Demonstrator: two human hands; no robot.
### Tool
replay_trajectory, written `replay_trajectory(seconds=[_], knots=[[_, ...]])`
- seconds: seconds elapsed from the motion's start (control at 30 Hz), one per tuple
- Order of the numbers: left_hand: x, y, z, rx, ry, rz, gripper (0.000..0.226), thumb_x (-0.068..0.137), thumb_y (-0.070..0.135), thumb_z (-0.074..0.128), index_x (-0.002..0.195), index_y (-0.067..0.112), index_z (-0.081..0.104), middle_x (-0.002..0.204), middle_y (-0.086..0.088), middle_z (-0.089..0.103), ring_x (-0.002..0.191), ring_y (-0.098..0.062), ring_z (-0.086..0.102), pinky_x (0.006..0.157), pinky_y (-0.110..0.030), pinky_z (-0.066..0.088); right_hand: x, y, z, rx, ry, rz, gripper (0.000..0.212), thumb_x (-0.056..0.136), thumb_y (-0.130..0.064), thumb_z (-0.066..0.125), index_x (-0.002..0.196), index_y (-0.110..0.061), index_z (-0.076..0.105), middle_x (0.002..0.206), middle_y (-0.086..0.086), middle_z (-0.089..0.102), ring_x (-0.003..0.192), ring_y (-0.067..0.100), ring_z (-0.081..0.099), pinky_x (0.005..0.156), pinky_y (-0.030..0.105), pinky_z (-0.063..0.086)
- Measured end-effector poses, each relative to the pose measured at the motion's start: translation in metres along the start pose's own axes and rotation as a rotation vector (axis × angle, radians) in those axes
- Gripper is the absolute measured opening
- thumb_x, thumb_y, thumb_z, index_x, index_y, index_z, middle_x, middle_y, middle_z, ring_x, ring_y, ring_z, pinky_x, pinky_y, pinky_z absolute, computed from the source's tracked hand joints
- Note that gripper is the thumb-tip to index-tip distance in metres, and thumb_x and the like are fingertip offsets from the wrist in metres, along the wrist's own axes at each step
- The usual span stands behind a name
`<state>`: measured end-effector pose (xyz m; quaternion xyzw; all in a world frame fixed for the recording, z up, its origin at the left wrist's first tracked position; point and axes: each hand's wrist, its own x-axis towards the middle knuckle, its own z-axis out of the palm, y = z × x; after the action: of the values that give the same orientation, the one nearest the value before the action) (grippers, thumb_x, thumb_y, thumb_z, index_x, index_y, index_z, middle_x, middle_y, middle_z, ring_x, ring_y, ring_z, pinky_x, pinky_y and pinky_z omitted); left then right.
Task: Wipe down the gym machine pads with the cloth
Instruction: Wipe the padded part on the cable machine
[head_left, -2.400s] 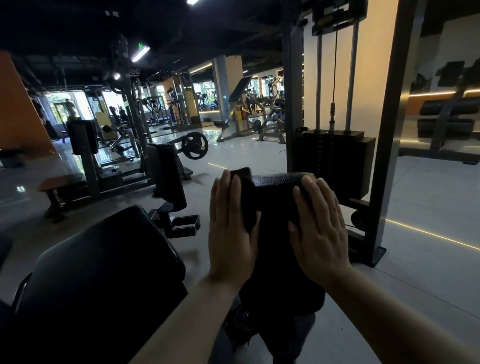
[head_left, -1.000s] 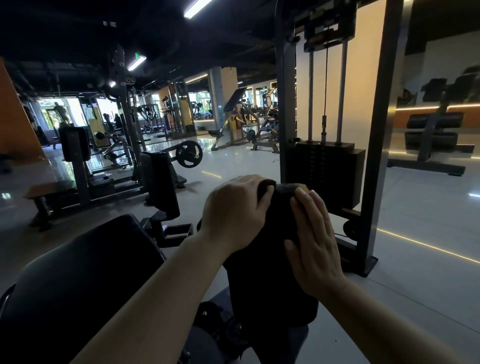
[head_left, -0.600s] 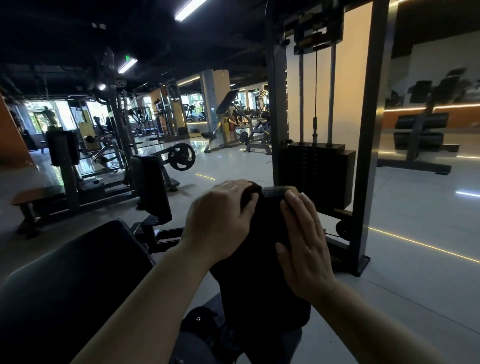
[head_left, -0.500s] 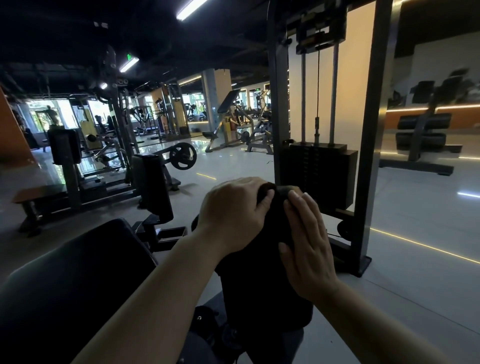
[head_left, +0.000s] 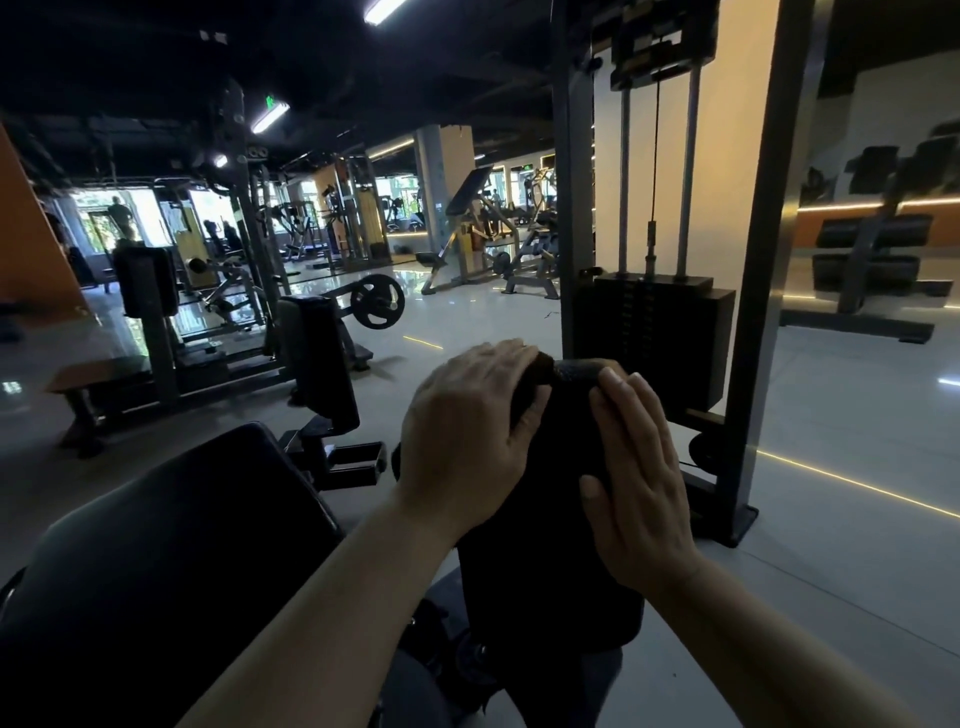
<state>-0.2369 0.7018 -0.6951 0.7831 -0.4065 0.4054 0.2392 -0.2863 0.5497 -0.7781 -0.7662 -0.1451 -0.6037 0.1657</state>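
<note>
A black upright machine pad (head_left: 540, 561) stands right in front of me. A dark cloth (head_left: 532, 382) is bunched on the pad's top left edge, mostly hidden under my fingers. My left hand (head_left: 467, 441) curls over the cloth and grips it against the pad. My right hand (head_left: 636, 483) lies flat on the pad's right side, fingers straight and pointing up. A second, wider black pad (head_left: 166, 551) sits low at my left.
A weight-stack frame (head_left: 654, 332) stands just behind the pad, its base on the floor at right. Another padded machine (head_left: 317, 358) and a plate-loaded bar (head_left: 377, 302) stand to the left. Grey tiled floor (head_left: 857, 519) extends on the right.
Earlier both hands lay flat on the pad; my left hand has since curled over the cloth at the top edge. In the last second the hands barely shifted, while the view swayed slightly.
</note>
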Motion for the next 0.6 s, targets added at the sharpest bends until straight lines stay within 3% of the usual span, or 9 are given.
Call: replay_trajectory(seconds=[0.13, 0.27, 0.37, 0.5, 0.6], knots=[[-0.037, -0.009, 0.026, -0.011, 0.177, 0.059, 0.049, 0.101, 0.038, 0.033, 0.144, 0.015, 0.032, 0.153, -0.006, 0.030, 0.142, -0.030, 0.024, 0.114, -0.044, 0.026, 0.001, 0.000, 0.000, -0.002, 0.009, -0.012, 0.055, 0.100, -0.038, 0.023, 0.149, -0.013, 0.017, 0.158, -0.005, 0.010, 0.145, 0.025, 0.013, 0.116, 0.049, 0.020], [-0.074, -0.006, 0.052, -0.053, 0.265, 0.022, 0.060, 0.101, 0.041, 0.030, 0.152, 0.021, 0.006, 0.160, -0.002, -0.006, 0.145, -0.039, 0.002, 0.118, -0.044, 0.008, 0.002, 0.000, -0.001, 0.002, -0.001, -0.024, 0.055, 0.099, -0.037, 0.024, 0.149, -0.014, 0.016, 0.158, -0.005, 0.009, 0.145, 0.027, 0.013, 0.116, 0.049, 0.020], [-0.101, -0.003, 0.069, -0.084, 0.255, -0.063, 0.065, 0.101, 0.043, 0.027, 0.152, 0.016, -0.002, 0.159, -0.010, -0.012, 0.143, -0.044, 0.002, 0.119, -0.044, 0.006, 0.001, 0.001, 0.001, 0.002, 0.009, -0.038, 0.055, 0.099, -0.035, 0.026, 0.149, -0.013, 0.017, 0.158, -0.004, 0.010, 0.145, 0.028, 0.013, 0.115, 0.049, 0.020], [-0.142, 0.011, 0.087, -0.144, 0.223, -0.242, 0.069, 0.100, 0.051, 0.026, 0.152, 0.017, -0.005, 0.159, -0.011, -0.010, 0.145, -0.039, 0.007, 0.113, -0.049, 0.023, 0.000, 0.003, 0.003, -0.012, 0.026, -0.046, 0.055, 0.099, -0.034, 0.027, 0.149, -0.012, 0.017, 0.158, -0.005, 0.009, 0.145, 0.026, 0.012, 0.116, 0.047, 0.020], [-0.134, 0.013, 0.083, -0.191, 0.242, -0.271, 0.069, 0.100, 0.051, 0.026, 0.152, 0.019, -0.006, 0.159, -0.012, -0.008, 0.145, -0.036, 0.007, 0.111, -0.051, 0.027, 0.001, 0.003, 0.003, -0.022, 0.033, -0.059, 0.055, 0.099, -0.034, 0.027, 0.148, -0.010, 0.018, 0.158, -0.004, 0.009, 0.145, 0.027, 0.012, 0.116, 0.047, 0.019]])
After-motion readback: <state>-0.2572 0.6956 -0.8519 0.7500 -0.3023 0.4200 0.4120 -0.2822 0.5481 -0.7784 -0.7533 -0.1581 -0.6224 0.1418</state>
